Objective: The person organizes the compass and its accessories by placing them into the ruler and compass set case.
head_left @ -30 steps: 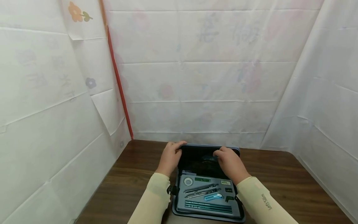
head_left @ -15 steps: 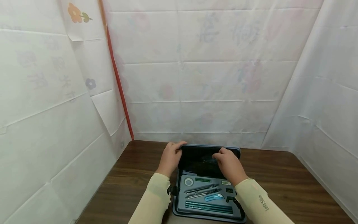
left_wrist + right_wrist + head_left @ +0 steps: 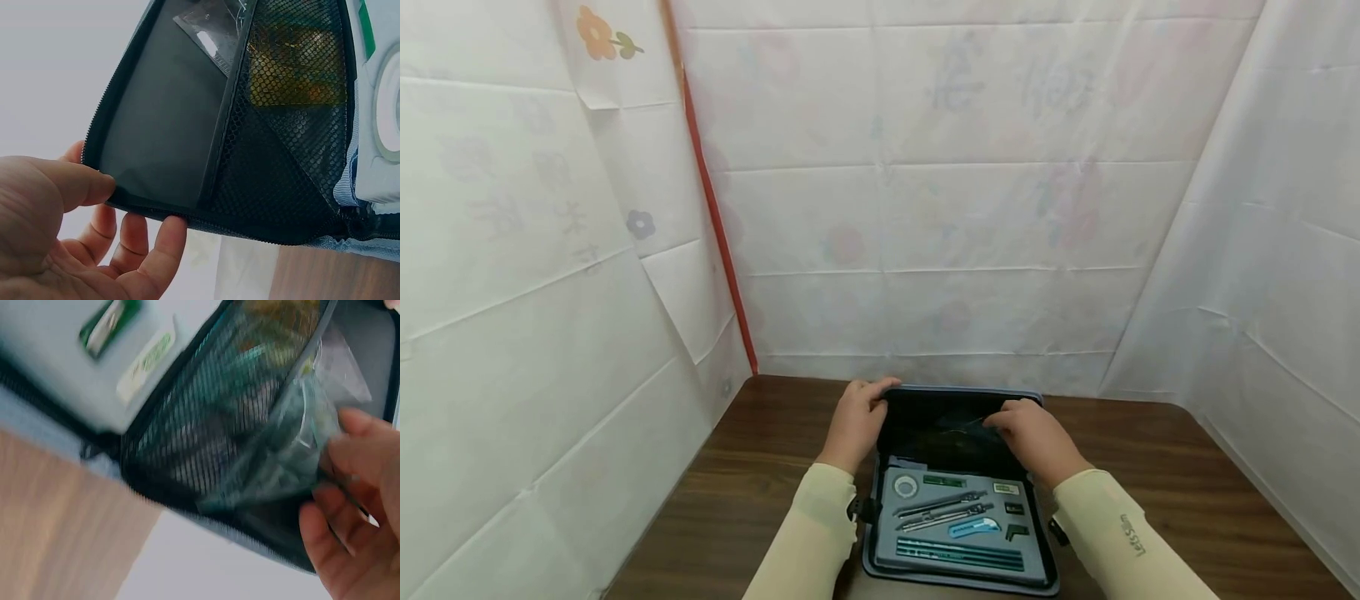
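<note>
An unzipped case (image 3: pixel 1052 575) lies on the table with its dark lid (image 3: pixel 917 417) raised. My left hand (image 3: pixel 856 425) grips the lid's far left corner; in the left wrist view the thumb is inside and fingers lie along the outside. A mesh pocket (image 3: pixel 262 187) lines the lid and holds a yellowish packet (image 3: pixel 297 69) and clear plastic. At the lid's right side my right hand (image 3: pixel 362 494) pinches a clear plastic bag (image 3: pixel 294 444), which sticks partly out of the mesh pocket. The bag's contents are blurred. Its lower part is behind the mesh.
The case's grey insert (image 3: pixel 925 533) holds dark green pencils (image 3: pixel 958 553), silver pen-like tools (image 3: pixel 940 504), a blue item (image 3: pixel 973 527), a white ring (image 3: pixel 905 487) and small green pieces. White sheeting (image 3: pixel 962 250) hangs behind the brown table (image 3: pixel 1150 483) and at both sides.
My right hand has shifted slightly to the right in front of the lid, and a thin clear edge now shows at its fingertips. My left hand stays on the lid's corner.
</note>
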### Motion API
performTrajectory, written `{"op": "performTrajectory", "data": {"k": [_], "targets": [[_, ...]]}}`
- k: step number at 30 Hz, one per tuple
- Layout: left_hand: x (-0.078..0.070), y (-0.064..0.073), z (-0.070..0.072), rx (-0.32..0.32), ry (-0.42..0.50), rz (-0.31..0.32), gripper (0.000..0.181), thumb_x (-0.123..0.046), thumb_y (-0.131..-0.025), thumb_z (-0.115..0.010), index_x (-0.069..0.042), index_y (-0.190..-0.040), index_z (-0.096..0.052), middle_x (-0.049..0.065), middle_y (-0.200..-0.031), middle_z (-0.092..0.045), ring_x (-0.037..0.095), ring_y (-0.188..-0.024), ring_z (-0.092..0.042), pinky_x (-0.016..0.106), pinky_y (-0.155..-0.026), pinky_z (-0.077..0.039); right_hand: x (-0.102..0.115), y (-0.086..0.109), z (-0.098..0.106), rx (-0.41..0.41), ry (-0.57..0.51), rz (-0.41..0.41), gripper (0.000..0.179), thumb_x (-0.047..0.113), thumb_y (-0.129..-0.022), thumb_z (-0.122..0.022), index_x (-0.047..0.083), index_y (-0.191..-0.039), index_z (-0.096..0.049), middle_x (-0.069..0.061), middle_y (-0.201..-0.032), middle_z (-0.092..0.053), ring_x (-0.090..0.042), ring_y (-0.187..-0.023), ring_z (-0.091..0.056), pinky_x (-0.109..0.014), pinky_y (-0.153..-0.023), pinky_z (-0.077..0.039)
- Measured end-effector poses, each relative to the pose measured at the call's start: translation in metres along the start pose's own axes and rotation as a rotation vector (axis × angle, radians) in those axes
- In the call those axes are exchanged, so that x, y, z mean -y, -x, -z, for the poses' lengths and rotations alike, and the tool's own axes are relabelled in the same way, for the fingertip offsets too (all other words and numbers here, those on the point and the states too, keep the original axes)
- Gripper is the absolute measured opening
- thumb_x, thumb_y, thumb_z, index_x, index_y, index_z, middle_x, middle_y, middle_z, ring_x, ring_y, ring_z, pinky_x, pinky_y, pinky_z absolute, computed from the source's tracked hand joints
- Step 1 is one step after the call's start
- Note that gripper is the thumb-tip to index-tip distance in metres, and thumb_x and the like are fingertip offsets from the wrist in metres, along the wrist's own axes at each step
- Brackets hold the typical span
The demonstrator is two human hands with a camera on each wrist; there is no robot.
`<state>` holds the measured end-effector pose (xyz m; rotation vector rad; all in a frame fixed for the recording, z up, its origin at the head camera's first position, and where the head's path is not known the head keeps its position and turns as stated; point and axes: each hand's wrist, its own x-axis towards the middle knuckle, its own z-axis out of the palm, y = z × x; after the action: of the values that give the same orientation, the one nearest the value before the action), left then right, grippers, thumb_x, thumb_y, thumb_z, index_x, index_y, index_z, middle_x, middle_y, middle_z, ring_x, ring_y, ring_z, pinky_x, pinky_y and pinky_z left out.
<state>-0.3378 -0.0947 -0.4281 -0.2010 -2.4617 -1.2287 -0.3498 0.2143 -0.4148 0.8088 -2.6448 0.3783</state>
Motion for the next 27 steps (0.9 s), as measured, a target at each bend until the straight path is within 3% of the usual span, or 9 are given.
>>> {"op": "performTrajectory", "data": {"k": [5, 10, 18, 21, 27], "targets": [[0.001, -0.002, 0.003, -0.008, -0.009, -0.009, 0.042, -0.007, -0.106, -0.062, -0.035, -0.136, -0.072, 0.005, -0.115, -0.061, 0.020, -0.083, -0.052, 0.037, -0.072, -0.048, -0.002, -0.002, 0.006, 0.079, -0.033, -0.001, 0.029, -0.003, -0.095, -0.075, 0.018, -0.114, -0.082, 0.004, -0.097, -0.070, -0.014, -0.091, -0.069, -0.036, -0.080, -0.061], [0.005, -0.002, 0.005, -0.014, -0.016, -0.010, 0.042, -0.007, -0.106, -0.062, -0.034, -0.136, -0.072, 0.005, -0.112, -0.061, 0.021, -0.081, -0.050, 0.037, -0.072, -0.047, 0.005, -0.005, -0.003, 0.131, -0.038, -0.063, 0.033, -0.007, -0.096, -0.070, 0.017, -0.116, -0.082, -0.001, -0.098, -0.068, -0.013, -0.088, -0.066, -0.034, -0.078, -0.060], [0.007, 0.002, 0.004, -0.006, -0.013, -0.002, 0.041, -0.008, -0.106, -0.062, -0.032, -0.137, -0.072, 0.005, -0.114, -0.062, 0.020, -0.084, -0.051, 0.037, -0.074, -0.047, 0.014, 0.008, -0.018, -0.078, 0.093, -0.122, 0.035, -0.012, -0.095, -0.068, 0.013, -0.115, -0.082, -0.006, -0.098, -0.066, -0.023, -0.088, -0.060, -0.041, -0.077, -0.059], [0.005, 0.001, 0.004, -0.003, -0.012, -0.007, 0.041, -0.008, -0.107, -0.061, -0.033, -0.138, -0.071, 0.005, -0.115, -0.061, 0.020, -0.083, -0.051, 0.037, -0.073, -0.047, 0.012, 0.011, -0.021, -0.099, 0.083, -0.153, 0.035, -0.013, -0.095, -0.067, 0.011, -0.113, -0.082, -0.007, -0.099, -0.065, -0.023, -0.087, -0.058, -0.043, -0.078, -0.058], [0.006, -0.001, 0.006, -0.018, -0.014, -0.009, 0.042, -0.007, -0.106, -0.062, -0.036, -0.136, -0.072, 0.004, -0.113, -0.061, 0.020, -0.083, -0.051, 0.037, -0.073, -0.047, 0.011, 0.010, -0.026, -0.123, 0.040, -0.139, 0.038, -0.015, -0.092, -0.067, 0.014, -0.111, -0.083, -0.002, -0.100, -0.057, -0.018, -0.085, -0.047, -0.037, -0.075, -0.051]]}}
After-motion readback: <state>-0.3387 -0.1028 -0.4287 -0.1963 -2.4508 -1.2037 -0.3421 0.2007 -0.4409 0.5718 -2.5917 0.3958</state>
